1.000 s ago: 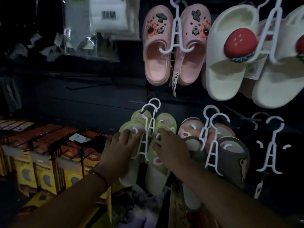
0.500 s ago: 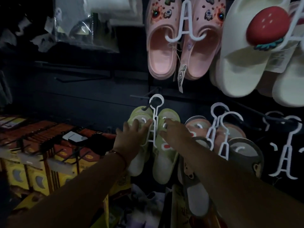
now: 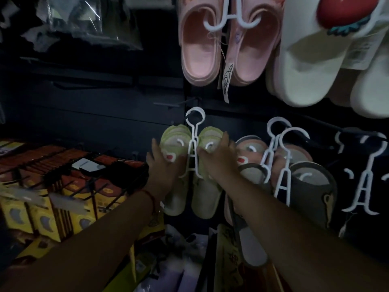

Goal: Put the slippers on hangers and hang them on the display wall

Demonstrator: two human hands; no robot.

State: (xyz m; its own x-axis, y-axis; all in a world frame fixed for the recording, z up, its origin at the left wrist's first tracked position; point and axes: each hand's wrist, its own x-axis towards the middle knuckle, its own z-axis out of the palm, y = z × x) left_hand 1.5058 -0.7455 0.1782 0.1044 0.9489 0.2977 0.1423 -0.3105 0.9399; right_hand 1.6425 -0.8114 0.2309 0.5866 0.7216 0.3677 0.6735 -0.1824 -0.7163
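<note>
Green slippers (image 3: 207,199) on white hanger (image 3: 193,152), left hand (image 3: 166,171) and right hand (image 3: 219,159) gripping them

A dark display wall (image 3: 117,106) fills the upper and right of the frame, with slippers hung on it by white hangers. At the top centre hang pink clogs (image 3: 200,49) with a paper tag, cream slippers (image 3: 305,66) at the upper right, and in the row beneath, from centre to right, green slippers (image 3: 202,194) on a white hanger (image 3: 192,148) looped over a peg, peach and grey slippers (image 3: 311,192) on more hangers, and further white hangers against dark slippers at the right edge. At the lower left a rack (image 3: 63,165) carries orange and yellow boxed packs (image 3: 44,220).
</note>
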